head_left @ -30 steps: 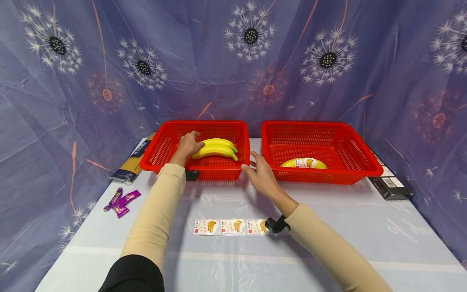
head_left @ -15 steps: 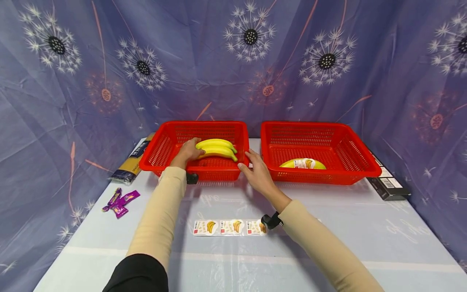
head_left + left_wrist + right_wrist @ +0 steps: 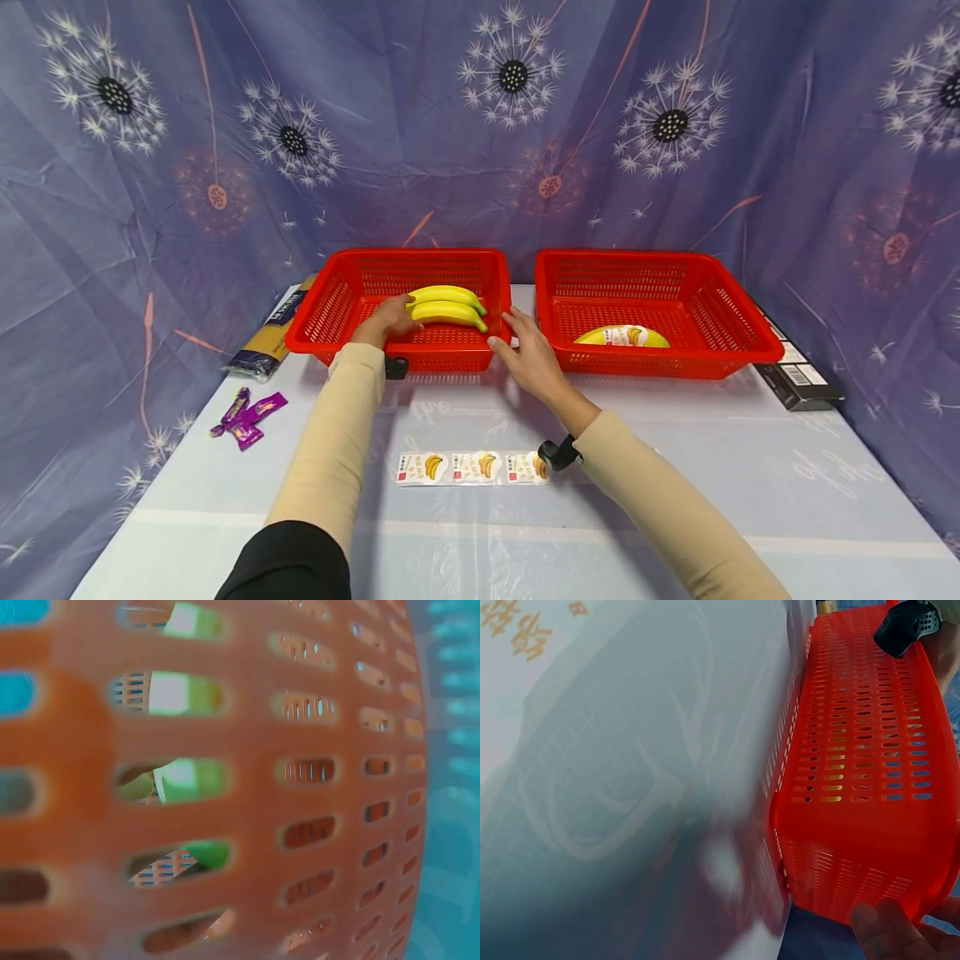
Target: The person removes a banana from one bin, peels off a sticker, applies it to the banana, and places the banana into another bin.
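Note:
A bunch of yellow bananas (image 3: 447,307) lies in the left red basket (image 3: 442,358). My left hand (image 3: 390,321) reaches over the front wall and holds the bunch at its left end, fingers curled under it. In the left wrist view, the basket wall (image 3: 300,727) fills the frame, and the bananas (image 3: 187,780) show through its slots. My right hand (image 3: 525,350) rests with straight fingers on that basket's right front corner. In the right wrist view, a fingertip (image 3: 889,934) touches the basket (image 3: 870,750).
A second red basket (image 3: 735,333) stands to the right, holding a labelled banana (image 3: 622,336). A strip of banana stickers (image 3: 472,467) lies near the table's front. Purple wrappers (image 3: 247,410) and a pasta packet (image 3: 273,329) lie left, a black box (image 3: 798,379) right.
My left hand has dropped lower at the bananas' left end. My right hand has moved up from the table to the basket's corner.

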Demonstrator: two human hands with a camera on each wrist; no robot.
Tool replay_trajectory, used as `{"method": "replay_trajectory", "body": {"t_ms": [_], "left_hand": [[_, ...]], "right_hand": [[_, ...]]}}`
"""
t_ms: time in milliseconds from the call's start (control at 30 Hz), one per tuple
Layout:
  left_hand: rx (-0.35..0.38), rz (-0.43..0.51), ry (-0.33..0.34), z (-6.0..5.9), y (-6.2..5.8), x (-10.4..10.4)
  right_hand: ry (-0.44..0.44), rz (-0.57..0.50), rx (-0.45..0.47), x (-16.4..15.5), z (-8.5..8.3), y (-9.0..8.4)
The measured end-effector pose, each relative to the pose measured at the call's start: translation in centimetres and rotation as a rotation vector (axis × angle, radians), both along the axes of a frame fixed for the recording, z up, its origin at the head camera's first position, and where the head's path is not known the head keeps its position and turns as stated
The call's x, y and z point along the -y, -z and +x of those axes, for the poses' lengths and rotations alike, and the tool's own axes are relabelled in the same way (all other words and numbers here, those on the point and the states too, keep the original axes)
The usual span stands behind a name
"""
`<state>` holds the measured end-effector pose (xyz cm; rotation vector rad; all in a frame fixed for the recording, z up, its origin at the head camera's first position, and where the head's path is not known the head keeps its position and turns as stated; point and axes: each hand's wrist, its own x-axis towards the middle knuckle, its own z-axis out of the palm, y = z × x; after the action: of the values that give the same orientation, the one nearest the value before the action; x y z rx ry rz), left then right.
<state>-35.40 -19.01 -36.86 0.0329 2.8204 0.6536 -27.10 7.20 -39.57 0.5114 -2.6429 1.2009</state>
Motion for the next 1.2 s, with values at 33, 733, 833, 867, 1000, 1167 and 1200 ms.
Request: {"method": "replay_trajectory", "body": {"t_ms": [33,733,833,867,1000,1167,1200], "left_hand": [[-0.024,-0.022,0.001,0.1,-0.1,0.0],[-0.390,-0.085,-0.051,2.9,-3.3,-0.1],[-0.419,0.079,-0.097,4.4,-4.3,0.1],[-0.433,0.134,-0.107,4.9,-4.6,0.2],[-0.482,0.295,-0.123,7.7,-5.2,0.5],[-0.514,0.381,-0.089,11.8,-4.6,0.9],[-0.516,0.392,-0.079,12.6,-4.4,0.9]], "right_hand": [[-0.001,0.001,-0.003,0.0,0.0,0.0],[-0.001,0.026,-0.017,0.1,0.0,0.0],[-0.003,0.030,-0.014,0.1,0.0,0.0],[-0.004,0.030,-0.013,0.1,0.0,0.0],[-0.005,0.030,-0.010,0.0,0.0,0.0],[-0.006,0.029,-0.013,0.0,0.0,-0.1],[-0.006,0.029,-0.015,0.0,0.0,-0.1]]}}
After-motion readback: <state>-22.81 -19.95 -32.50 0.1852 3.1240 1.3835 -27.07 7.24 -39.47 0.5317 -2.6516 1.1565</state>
